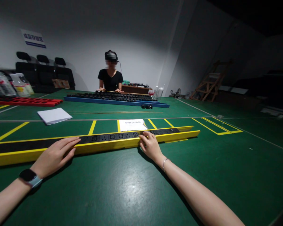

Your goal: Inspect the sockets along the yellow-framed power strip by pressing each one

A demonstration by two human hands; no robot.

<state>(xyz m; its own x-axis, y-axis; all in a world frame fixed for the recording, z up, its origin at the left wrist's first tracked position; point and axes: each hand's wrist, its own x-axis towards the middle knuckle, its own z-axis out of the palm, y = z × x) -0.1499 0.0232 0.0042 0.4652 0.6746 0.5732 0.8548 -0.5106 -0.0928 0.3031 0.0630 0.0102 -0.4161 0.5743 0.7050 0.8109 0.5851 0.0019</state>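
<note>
A long yellow channel (pixel 113 145) lies across the green table, with a black strip of power sockets (pixel 104 137) between its two walls. My left hand (pixel 58 153) rests over the channel's left part, fingers stretched out across the near wall onto the black strip. Farther right, my right hand (pixel 151 145) bends its fingers over the near wall beside the sockets, thumb and fingers drawn together. What lies between those fingertips is hidden. Sockets of differing shapes show between the hands, and a few more continue right of my right hand.
Behind the channel stand a white label card (pixel 132 125) and a folded white paper (pixel 54 116). Blue rails (pixel 118 102) with black modules lie before a seated person (pixel 110 77). Red rails (pixel 25 101) and bottles (pixel 21 84) are at left. Yellow tape (pixel 92 127) marks the table.
</note>
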